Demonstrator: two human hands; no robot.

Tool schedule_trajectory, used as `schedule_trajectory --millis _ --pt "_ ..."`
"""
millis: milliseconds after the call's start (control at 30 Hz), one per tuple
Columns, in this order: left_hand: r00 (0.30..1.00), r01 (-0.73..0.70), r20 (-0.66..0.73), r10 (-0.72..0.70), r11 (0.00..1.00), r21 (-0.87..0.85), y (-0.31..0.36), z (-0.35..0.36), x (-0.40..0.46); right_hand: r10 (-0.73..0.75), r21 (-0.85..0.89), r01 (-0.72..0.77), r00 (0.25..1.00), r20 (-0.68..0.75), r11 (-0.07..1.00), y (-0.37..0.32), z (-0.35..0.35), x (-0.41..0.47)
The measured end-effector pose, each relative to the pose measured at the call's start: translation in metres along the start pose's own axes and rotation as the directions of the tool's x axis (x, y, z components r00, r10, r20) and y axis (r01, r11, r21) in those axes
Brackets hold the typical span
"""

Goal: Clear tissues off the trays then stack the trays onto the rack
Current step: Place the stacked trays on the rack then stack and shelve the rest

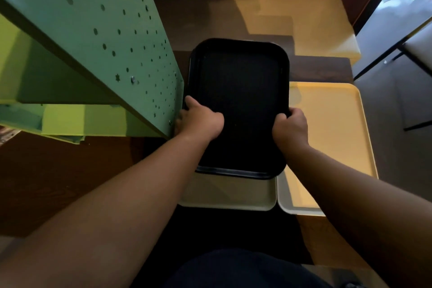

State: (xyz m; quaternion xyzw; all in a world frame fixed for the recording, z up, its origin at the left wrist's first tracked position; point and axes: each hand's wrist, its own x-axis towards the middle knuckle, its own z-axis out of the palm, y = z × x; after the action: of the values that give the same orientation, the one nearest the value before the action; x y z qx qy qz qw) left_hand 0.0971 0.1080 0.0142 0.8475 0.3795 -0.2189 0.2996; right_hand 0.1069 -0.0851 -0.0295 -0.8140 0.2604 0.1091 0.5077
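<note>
I hold a black tray (238, 91) level in front of me, lengthwise. My left hand (201, 121) grips its left rim and my right hand (291, 130) grips its right rim. The tray's surface looks bare; no tissues show. Below its near end lies a pale cream tray (229, 196). A second cream tray (332, 128) lies to the right of it. The green rack (98, 37), with a perforated side panel, stands at the left, its edge almost touching the black tray's left rim.
A dark wooden table (320, 69) lies under the trays. A cream bench seat (304, 21) sits beyond it against a reddish wall. A dark chair frame (392, 54) stands at the right. Dark floor lies at the lower left.
</note>
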Motion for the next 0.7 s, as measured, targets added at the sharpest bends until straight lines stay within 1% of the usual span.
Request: schedule_trajectory --millis 133,233,333,367,433,500,533,633,700 --pt "0.999 0.014 -0.038 -0.014 1.0 0.011 0.018 -0.003 0.02 0.004 0.044 -0.004 1.0 0.003 0.999 -0.009 0.011 0.02" --pt "0.998 0.012 -0.064 -0.011 1.0 0.017 0.024 -0.001 0.034 -0.002 0.035 0.003 1.0 -0.014 0.999 -0.009 0.022 0.031" --pt "0.995 0.002 -0.102 -0.005 0.999 -0.033 0.022 0.004 0.048 -0.006 -0.005 0.006 1.0 0.0 1.0 -0.006 0.032 0.039" --pt "0.993 -0.026 -0.119 0.021 0.999 -0.046 0.022 0.005 0.051 -0.003 -0.03 0.003 1.0 0.007 1.0 -0.005 0.035 0.041" --pt "0.98 -0.146 -0.142 0.139 0.989 -0.038 0.02 0.007 0.053 -0.006 -0.09 0.009 1.0 0.026 0.996 -0.001 0.038 0.045" --pt "0.961 -0.257 -0.094 0.259 0.966 0.031 0.019 0.012 0.05 0.01 -0.144 0.003 0.996 0.087 0.99 -0.001 0.037 0.047" --pt "0.958 -0.283 -0.031 0.286 0.956 0.073 0.017 0.015 0.048 0.02 -0.168 0.0 0.992 0.122 0.986 -0.002 0.036 0.048" --pt "0.935 -0.339 0.176 0.308 0.92 0.195 0.004 0.029 0.043 0.041 -0.266 0.016 0.977 0.21 0.964 -0.009 0.033 0.053" --pt "0.916 -0.38 0.227 0.33 0.895 0.234 -0.006 0.036 0.041 0.047 -0.319 0.029 0.973 0.227 0.947 -0.015 0.032 0.054"
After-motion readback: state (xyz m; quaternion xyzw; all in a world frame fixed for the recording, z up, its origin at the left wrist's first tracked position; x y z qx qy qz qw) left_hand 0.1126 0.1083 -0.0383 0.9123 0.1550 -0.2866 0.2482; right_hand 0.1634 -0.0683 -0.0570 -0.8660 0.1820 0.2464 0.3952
